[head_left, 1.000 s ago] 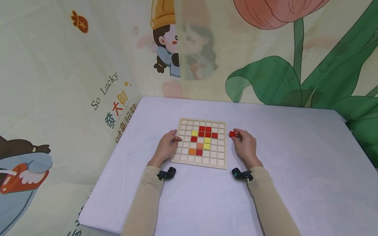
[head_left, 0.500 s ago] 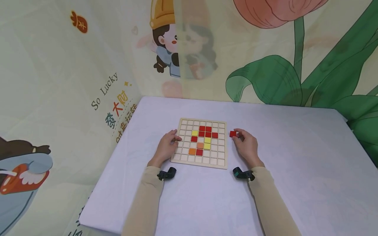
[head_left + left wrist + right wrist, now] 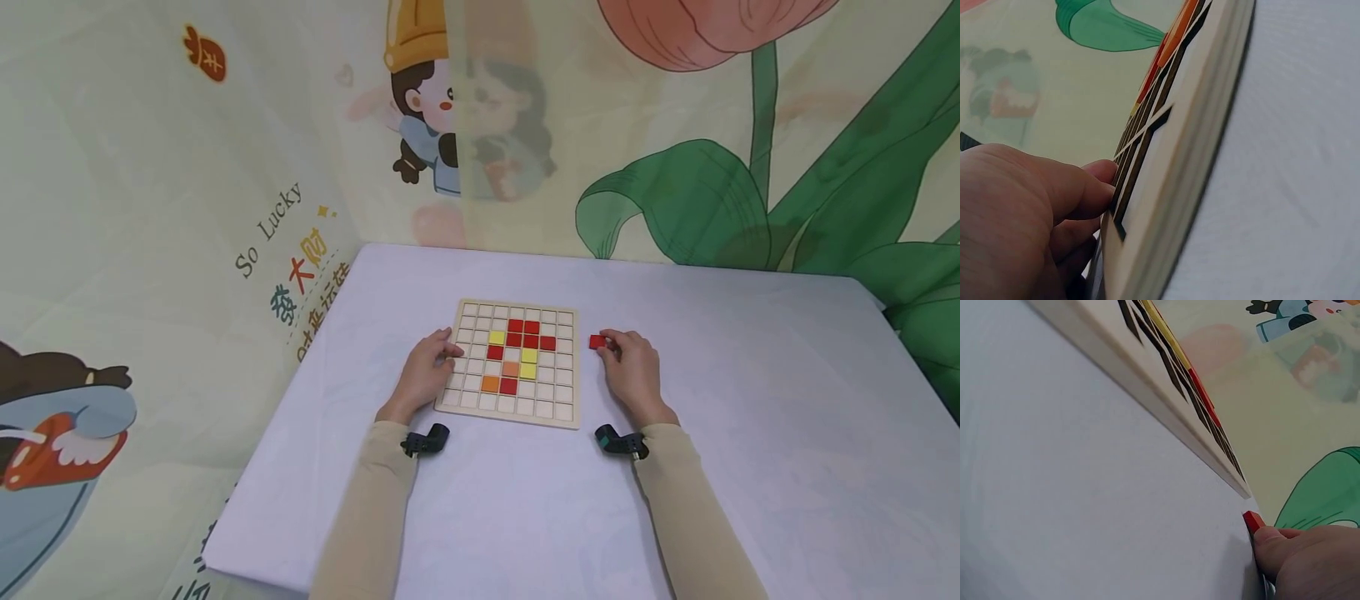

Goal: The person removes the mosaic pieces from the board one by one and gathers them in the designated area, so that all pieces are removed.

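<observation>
A square wooden grid board (image 3: 544, 397) lies on the table, with red, yellow and orange tiles in some of its cells. At its left edge is my left hand (image 3: 424, 373). Thumb and fingertips hold that edge, and the thumb reaches over the rim; in the left wrist view the hand (image 3: 1016, 219) has its other fingers curled beside the board. Off the board's right side, my right hand (image 3: 632, 375) pinches a red square tile (image 3: 596, 342) between thumb and finger. The right wrist view shows the tile's (image 3: 1252, 521) red end poking out past the thumb, low over the cloth.
A white cloth (image 3: 510, 517) covers the table. Printed backdrop (image 3: 517, 225) hangs behind and to the left of it. Each wrist wears a small black camera, the left one (image 3: 426, 440) and the right one (image 3: 621, 442) both near the board's front edge.
My right hand has shifted slightly to the right, away from the board, with the red tile between its fingers. The left hand stays at the board's edge, and the tiles on the board are unchanged.
</observation>
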`<action>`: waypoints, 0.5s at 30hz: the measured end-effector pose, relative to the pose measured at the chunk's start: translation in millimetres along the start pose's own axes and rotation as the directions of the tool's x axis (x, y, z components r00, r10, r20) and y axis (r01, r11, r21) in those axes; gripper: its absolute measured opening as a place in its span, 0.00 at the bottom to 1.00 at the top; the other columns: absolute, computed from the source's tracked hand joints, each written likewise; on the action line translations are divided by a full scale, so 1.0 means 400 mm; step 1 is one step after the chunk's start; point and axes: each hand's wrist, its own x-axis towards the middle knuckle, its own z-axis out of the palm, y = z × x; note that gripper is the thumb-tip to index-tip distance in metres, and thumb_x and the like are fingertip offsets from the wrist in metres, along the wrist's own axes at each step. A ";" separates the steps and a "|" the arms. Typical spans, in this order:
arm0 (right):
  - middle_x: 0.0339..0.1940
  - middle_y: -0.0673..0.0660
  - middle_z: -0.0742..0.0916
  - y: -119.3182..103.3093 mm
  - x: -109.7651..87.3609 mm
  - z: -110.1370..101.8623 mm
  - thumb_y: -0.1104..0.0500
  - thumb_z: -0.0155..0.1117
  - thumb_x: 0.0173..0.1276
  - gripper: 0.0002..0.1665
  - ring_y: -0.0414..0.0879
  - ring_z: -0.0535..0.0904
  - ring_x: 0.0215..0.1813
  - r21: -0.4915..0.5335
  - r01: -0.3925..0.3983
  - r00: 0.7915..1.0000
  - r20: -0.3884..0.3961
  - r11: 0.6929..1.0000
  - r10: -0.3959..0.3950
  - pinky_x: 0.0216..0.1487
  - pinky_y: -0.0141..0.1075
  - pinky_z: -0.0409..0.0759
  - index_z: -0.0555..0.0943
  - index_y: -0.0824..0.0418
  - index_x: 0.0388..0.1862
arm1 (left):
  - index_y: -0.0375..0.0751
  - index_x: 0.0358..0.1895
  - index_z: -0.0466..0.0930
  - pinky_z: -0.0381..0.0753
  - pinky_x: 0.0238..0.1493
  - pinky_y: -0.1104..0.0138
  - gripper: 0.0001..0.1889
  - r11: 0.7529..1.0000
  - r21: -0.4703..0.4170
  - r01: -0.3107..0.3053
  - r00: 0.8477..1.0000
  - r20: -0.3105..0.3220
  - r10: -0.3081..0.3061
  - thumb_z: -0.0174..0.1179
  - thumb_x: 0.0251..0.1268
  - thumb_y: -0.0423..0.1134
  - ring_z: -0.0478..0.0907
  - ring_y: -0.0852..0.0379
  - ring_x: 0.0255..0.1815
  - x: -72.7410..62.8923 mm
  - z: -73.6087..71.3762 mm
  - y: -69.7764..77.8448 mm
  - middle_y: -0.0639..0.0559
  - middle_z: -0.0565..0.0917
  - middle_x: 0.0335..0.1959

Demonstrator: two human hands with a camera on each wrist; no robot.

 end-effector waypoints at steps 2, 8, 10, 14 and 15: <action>0.39 0.61 0.81 0.000 0.001 0.000 0.62 0.63 0.69 0.18 0.56 0.71 0.41 -0.012 -0.001 1.000 0.001 1.000 0.001 0.46 0.48 0.68 0.80 0.64 0.57 | 0.42 0.42 0.82 0.50 0.77 0.55 0.09 1.000 0.000 -0.004 1.000 0.002 0.004 0.53 0.67 0.29 0.53 0.52 0.78 0.001 0.000 0.000 0.50 0.65 0.74; 0.40 0.61 0.79 -0.002 0.001 -0.001 0.60 0.63 0.70 0.19 0.57 0.70 0.44 -0.039 -0.018 1.000 0.008 0.999 0.018 0.50 0.52 0.65 0.80 0.63 0.58 | 0.42 0.42 0.82 0.51 0.77 0.55 0.09 1.000 0.007 -0.021 1.000 0.001 0.021 0.52 0.67 0.30 0.53 0.50 0.77 0.001 0.001 0.000 0.49 0.66 0.74; 0.41 0.62 0.79 -0.004 0.001 -0.002 0.60 0.63 0.70 0.19 0.58 0.70 0.45 -0.045 -0.020 1.000 0.013 0.999 0.021 0.51 0.53 0.64 0.80 0.63 0.58 | 0.42 0.42 0.82 0.51 0.77 0.55 0.09 1.000 0.015 -0.025 1.000 0.001 0.025 0.52 0.67 0.30 0.53 0.50 0.77 0.002 0.001 -0.002 0.48 0.66 0.74; 0.42 0.63 0.78 -0.005 0.004 -0.005 0.59 0.61 0.71 0.19 0.58 0.70 0.46 -0.049 -0.028 0.999 0.036 0.998 0.029 0.50 0.54 0.63 0.79 0.62 0.59 | 0.42 0.43 0.82 0.50 0.77 0.56 0.09 0.999 0.020 -0.025 1.000 0.004 0.025 0.52 0.68 0.30 0.53 0.51 0.78 0.003 0.001 -0.004 0.49 0.65 0.74; 0.42 0.63 0.78 -0.005 0.006 -0.005 0.60 0.60 0.71 0.19 0.58 0.70 0.46 -0.047 -0.032 0.999 0.040 0.998 0.034 0.50 0.54 0.62 0.79 0.62 0.59 | 0.42 0.43 0.82 0.50 0.77 0.56 0.09 1.000 0.018 -0.023 1.000 0.004 0.023 0.52 0.68 0.30 0.53 0.51 0.78 0.003 0.001 -0.004 0.49 0.65 0.74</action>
